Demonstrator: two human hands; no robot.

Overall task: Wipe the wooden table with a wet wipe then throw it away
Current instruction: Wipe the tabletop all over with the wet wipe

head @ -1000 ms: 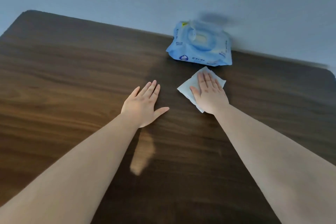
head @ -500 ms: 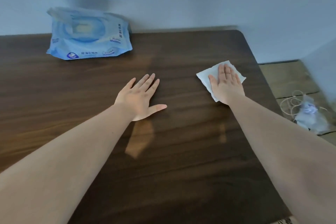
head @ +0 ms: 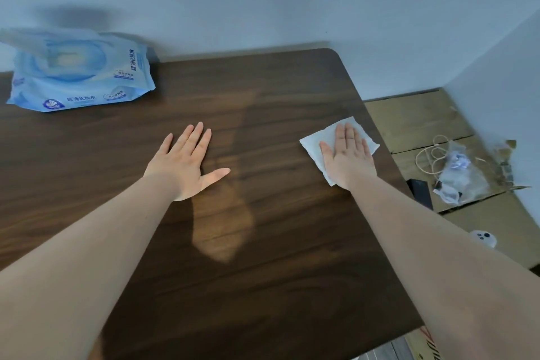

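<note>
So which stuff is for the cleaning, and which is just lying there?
For the job: white square wet wipe, under the right hand; dark brown wooden table.

Just lying about: blue plastic wipes pack, crumpled clear plastic bag, looped beige cord.

Light: dim, bluish for you | glare: warm patch on table (head: pixel 222 231) centre | blur: pack (head: pixel 79 73) at 10 o'clock | edges: bowed

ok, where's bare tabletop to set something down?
Free: the stretch between the left hand and right hand, the near half of the table between the forearms, and the back edge right of the wipes pack. Crowded: the right edge, under the wet wipe.
</note>
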